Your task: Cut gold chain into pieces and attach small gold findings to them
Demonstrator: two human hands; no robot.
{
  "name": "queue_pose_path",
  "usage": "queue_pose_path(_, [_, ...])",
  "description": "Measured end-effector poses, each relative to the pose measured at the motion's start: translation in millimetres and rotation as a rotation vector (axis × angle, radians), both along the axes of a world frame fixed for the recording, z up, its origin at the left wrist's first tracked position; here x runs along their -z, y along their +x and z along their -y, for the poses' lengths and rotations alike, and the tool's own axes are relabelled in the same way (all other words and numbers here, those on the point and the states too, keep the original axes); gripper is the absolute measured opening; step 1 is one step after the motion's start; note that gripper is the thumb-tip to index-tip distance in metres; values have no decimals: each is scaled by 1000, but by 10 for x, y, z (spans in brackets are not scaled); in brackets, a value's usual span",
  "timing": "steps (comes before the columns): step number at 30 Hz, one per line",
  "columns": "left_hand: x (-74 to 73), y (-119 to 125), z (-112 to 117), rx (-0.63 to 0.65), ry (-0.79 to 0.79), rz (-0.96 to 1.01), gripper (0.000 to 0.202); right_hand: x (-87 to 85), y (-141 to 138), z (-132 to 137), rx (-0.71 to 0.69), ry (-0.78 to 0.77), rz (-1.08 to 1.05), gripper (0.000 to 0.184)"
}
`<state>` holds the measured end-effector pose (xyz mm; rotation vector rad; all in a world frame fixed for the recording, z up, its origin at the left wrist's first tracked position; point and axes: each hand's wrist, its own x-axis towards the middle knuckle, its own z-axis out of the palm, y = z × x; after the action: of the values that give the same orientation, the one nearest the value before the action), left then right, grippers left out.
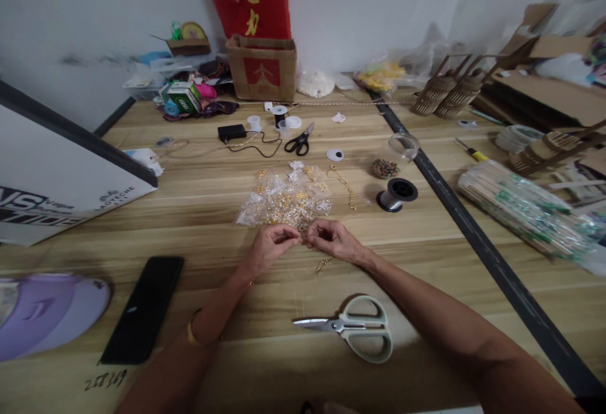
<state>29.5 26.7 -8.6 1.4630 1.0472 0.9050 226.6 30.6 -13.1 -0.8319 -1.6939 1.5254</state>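
Observation:
My left hand (275, 247) and my right hand (334, 240) meet fingertip to fingertip at the near edge of a pile of jewellery findings (288, 202). Thumb and forefinger are pinched on each hand; whatever is between them is too small to make out. The pile mixes gold and silver pieces, some in clear plastic bags. A short gold chain (324, 266) lies just below my right hand, and a longer gold chain (344, 185) rests beyond it. Closer to me are scissors with pale green handles (360, 327), their blades pointing left.
Right of the pile stand a spool of wire (396, 195) and a jar of beads (388, 166). Black scissors (299, 141) lie farther back. A phone (142, 310) and a purple object (52, 313) are at left, with bagged sticks (525, 209) at right.

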Motion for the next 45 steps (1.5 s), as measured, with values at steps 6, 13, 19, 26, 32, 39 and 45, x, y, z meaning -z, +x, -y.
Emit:
queue_pose_path(6, [-20,-3,4,-4,2,-15,14,1,-1,0,3,-17,-13,23])
queue_pose_path(13, [-27,-4,8,4,-8,-5,13,5,2,-4,11,-13,-5,21])
queue_pose_path(19, [-29,2,8,-5,-19,-2,13,-3,-3,-5,19,1,6,21])
queue_pose_path(26, [-23,3,5,1,-13,-14,13,-2,-1,-7,17,0,14,24])
queue_pose_path(32, [-23,2,6,-3,-3,-20,13,11,1,-11,18,8,23,24])
queue_pose_path(39, [-10,-1,0,-9,-18,-7,16,8,0,-9,24,-3,16,25])
queue_pose_path(45, [-26,4,7,-11,-17,-14,15,12,1,-10,32,6,35,24])
